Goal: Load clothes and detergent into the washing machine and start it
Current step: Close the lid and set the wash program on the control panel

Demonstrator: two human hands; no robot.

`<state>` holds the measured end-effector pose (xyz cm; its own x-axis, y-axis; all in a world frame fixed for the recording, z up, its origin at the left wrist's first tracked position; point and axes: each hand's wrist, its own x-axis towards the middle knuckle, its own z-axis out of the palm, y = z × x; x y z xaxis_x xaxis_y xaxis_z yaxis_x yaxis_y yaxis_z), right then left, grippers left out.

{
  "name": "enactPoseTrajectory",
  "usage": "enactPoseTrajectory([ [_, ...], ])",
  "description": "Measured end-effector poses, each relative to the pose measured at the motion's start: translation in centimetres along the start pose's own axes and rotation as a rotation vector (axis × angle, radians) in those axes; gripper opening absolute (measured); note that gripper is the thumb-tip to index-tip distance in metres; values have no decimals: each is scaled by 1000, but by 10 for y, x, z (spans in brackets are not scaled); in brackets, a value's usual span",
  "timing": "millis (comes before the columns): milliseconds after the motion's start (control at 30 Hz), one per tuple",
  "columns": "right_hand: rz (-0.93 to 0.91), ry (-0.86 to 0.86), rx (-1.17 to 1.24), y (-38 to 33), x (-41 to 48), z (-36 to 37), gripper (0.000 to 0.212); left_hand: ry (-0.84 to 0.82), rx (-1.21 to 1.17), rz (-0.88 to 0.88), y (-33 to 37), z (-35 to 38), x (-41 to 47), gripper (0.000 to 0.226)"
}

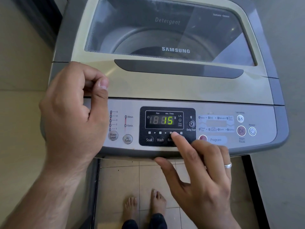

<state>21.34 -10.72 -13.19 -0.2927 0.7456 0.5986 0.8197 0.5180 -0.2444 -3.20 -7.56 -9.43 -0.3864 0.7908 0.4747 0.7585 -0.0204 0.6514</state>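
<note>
The person is standing barefoot at the Samsung top-load washing machine (165, 90), its glass lid (168, 35) lying shut at twelve o'clock. The right hand (203, 176) is reaching in from five o'clock, fingers spread, its index fingertip (175, 135) pressing the control panel (167, 126) beside the Rinse label. The left hand (72, 113) is resting at nine o'clock, curled loosely, gripping nothing. The display (164, 120) is glowing 15.
</note>
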Motion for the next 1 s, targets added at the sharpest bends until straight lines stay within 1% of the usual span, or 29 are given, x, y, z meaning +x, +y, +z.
enactPoseTrajectory([
  [133,-30,1,14,0,1,1,48,1,1,3,-1,0,1,17],
  [467,-20,-44,38,-1,5,1,46,-11,3,7,-1,1,0,18],
  [700,-26,-21,53,-4,4,4,35,-11,-10,-3,-3,1,0,18],
  [867,-43,12,51,-5,3,7,32,-14,-8,0,-3,1,0,17],
  [1000,-44,3,31,-4,2,7,33,-7,3,7,-1,0,-1,17],
])
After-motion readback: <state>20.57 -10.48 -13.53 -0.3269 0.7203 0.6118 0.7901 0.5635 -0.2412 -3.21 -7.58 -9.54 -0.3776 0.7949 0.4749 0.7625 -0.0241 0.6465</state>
